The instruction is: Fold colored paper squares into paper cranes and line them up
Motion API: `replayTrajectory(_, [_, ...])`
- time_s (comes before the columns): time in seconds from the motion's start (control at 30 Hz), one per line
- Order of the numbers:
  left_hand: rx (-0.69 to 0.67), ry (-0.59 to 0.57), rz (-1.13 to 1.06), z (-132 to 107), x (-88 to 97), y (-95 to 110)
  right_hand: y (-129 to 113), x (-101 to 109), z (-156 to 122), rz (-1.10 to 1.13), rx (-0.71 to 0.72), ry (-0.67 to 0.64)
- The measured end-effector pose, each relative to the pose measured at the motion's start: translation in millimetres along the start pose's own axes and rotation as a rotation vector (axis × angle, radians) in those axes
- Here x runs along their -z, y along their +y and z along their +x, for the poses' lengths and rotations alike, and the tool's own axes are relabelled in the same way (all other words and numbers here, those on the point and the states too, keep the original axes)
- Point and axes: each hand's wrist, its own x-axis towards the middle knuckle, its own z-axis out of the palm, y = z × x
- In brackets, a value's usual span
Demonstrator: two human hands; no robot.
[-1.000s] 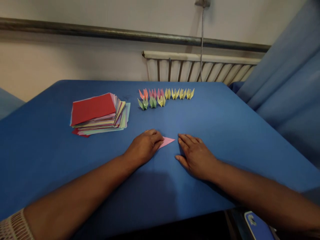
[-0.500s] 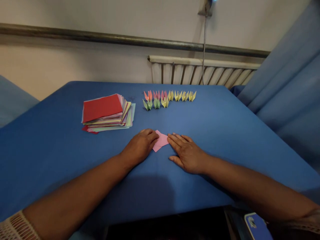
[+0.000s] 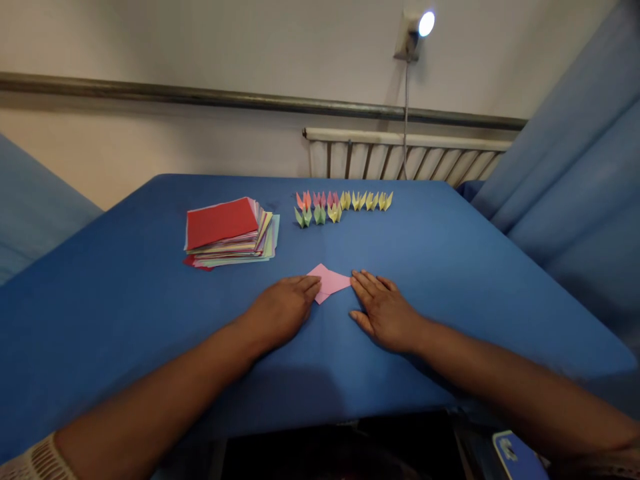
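Note:
A folded piece of pink origami paper lies flat on the blue table, kite-like, with a narrow tip to the right. My left hand rests over its left end, fingers stretched out and pressing down; that end is partly hidden. At the narrow tip, my right hand lies flat with fingers extended and the thumb apart, fingertips touching the paper. Beyond the hands stand several small folded paper cranes in two rows, in orange, pink, green and yellow.
A thick stack of coloured paper sheets, red on top, sits at the left. The blue table reaches back towards a radiator. A blue curtain hangs at the right. Below the front edge is a blue object.
The view has tilted up and shifted slightly. My left fingers have straightened over the paper, and my right hand has slid outward to its narrow tip, showing more pink paper between the hands.

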Motion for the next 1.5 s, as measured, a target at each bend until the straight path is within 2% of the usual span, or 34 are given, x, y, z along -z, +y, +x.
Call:
replayTrajectory(0.17, [-0.049, -0.047, -0.003, -2.4, 14.8, 2.3, -2.0, 24.8, 9.8, -0.125, -0.121, -0.038])
replayTrajectory(0.3, [-0.068, -0.012, -0.001, -1.4, 13.1, 0.8, -4.4, 44.7, 31.2, -0.153, -0.068, -0.021])
replayTrajectory(0.43, [-0.085, 0.009, 0.066, 5.0, 6.9, -0.4, -9.4, 34.3, 42.4, 0.048, 0.043, -0.002])
replayTrajectory(0.6, [-0.089, -0.007, 0.135, 13.9, 7.7, -0.1, -2.4, 12.5, 39.8, 0.196, 0.147, 0.028])
replayTrajectory(0.77, [0.023, -0.013, 0.135, 17.3, 14.8, -1.4, 6.7, -0.1, 53.9, 0.334, 0.144, 0.137])
replayTrajectory(0.93, [0.098, 0.008, 0.044, 16.1, 18.7, -3.0, 12.5, -13.0, 76.6, 0.422, 0.165, 0.213])
replayTrajectory(1.1, [0.114, 0.046, -0.03, 19.5, 27.9, 8.1, 14.3, -2.7, 74.6, 0.383, 0.242, 0.278])
replayTrajectory(1.23, [0.159, 0.065, 0.019, 32.0, 35.7, 20.1, 13.1, 13.1, 64.0, 0.294, 0.309, 0.256])
replayTrajectory(1.3, [0.209, 0.067, 0.009, 40.3, 37.0, 22.2, 14.9, 18.0, 59.9, 0.312, 0.305, 0.289])
replayTrajectory(1.4, [0.343, 0.166, -0.254, 51.0, 34.1, 18.6, 21.1, 18.9, 58.8, 0.584, 0.146, 0.488])
replayTrajectory(1.47, [0.482, 0.29, -0.604, 55.4, 29.4, 14.5, 24.0, 15.2, 61.9, 0.922, -0.043, 0.619])
replayTrajectory(1.5, [0.551, 0.364, -0.816, 56.7, 26.6, 12.8, 23.8, 12.2, 64.2, 1.101, -0.126, 0.639])
